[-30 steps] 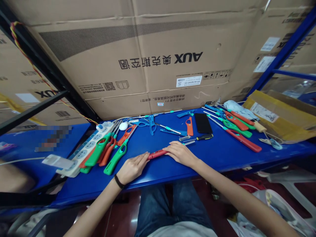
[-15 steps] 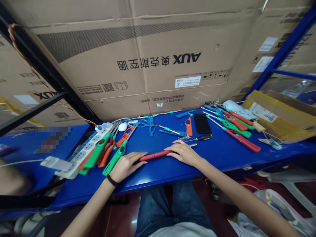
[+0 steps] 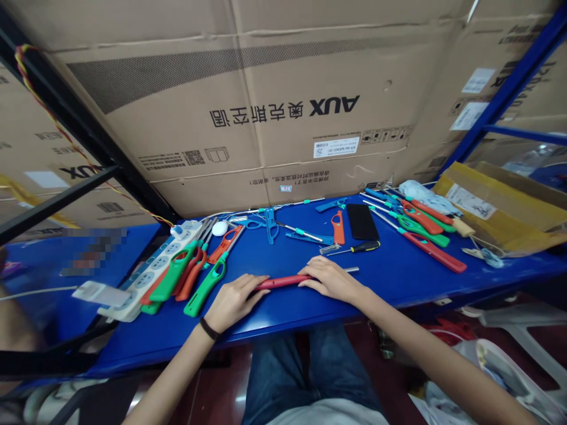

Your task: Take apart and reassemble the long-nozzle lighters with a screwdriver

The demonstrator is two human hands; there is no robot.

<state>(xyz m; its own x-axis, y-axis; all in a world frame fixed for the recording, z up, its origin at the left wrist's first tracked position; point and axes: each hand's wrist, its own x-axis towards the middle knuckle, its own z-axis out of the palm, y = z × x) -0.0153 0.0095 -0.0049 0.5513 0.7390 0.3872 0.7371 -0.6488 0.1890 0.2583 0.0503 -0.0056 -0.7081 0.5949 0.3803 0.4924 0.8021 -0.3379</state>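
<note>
Between my two hands a red long-reach lighter (image 3: 283, 282) lies level, close above or on the blue table. My left hand (image 3: 237, 300) has its fingers closed round the left end. Nearer the middle, my right hand (image 3: 330, 278) grips the red body, and a metal tube (image 3: 353, 270) pokes out beyond it. The grips hide both ends of the red body. Just past my right hand lies a screwdriver (image 3: 365, 246) with a black and yellow handle. A green lighter (image 3: 207, 286) rests beside my left hand.
A white power strip (image 3: 153, 268) and several lighters lie at the left. Blue and orange handle pieces (image 3: 338, 227) and a black phone (image 3: 362, 221) are at the back. More lighters (image 3: 434, 251) and a yellow package (image 3: 469, 203) are at the right. A large carton (image 3: 283, 77) stands behind.
Both hands have shifted slightly, the left one to the right along the red lighter. The lighter has moved a little to the right and lies flatter.
</note>
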